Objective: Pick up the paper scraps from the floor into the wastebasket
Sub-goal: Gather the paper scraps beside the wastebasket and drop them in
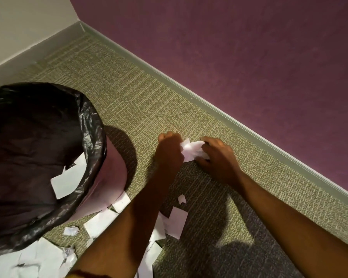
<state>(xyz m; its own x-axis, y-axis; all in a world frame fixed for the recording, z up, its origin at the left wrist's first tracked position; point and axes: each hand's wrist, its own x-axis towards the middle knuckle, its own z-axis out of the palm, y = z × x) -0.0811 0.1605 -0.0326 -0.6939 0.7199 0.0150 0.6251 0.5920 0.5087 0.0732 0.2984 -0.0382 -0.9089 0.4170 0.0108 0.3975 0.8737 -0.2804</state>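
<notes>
Carpet (pixel 129 101), one scrap (pixel 192 150) held between both.
Your left grip (pixel 170 149) and right grip (pixel 216 157) clamp it; wastebasket (pixel 94 137) lies left, nearer your left grip.

Wastebasket (pixel 94 137) cut off by the frame's left edge, floor scraps (pixel 40 255) at lower left cropped by the bottom edge, others covered by the left forearm (pixel 129 227), crumpled paper (pixel 191 150) partly hidden by the left hand (pixel 169 149) and right hand (pixel 217 157)
</notes>
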